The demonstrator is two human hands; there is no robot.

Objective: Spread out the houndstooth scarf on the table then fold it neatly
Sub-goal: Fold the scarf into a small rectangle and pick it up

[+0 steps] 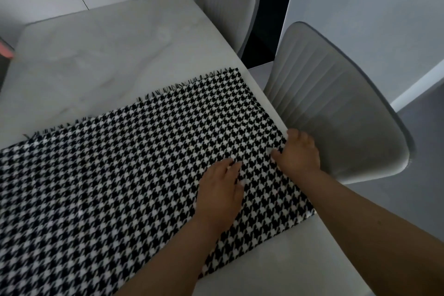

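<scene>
Head view, steeply down, close

- houndstooth scarf (125, 170): woven cloth, matt, frayed fringe along its 12 o'clock edge
- table (96, 50): pale marbled top, smooth, faint sheen
- chair (336, 113) at 3 o'clock: grey ribbed upholstery, matt

Two bare forearms, left hand (219, 190) and right hand (299, 154) (pale nails).

A soft grey chair with a ribbed padded back (336, 113) stands just beside the right edge of the table. A second grey padded chair (228, 2) stands farther back, near the far right corner. Behind them is a pale grey wall (360, 7) with a white baseboard (418, 89) above the dark grey floor (422, 127). A small blurry red thing (6, 50) shows at the left edge.
</scene>
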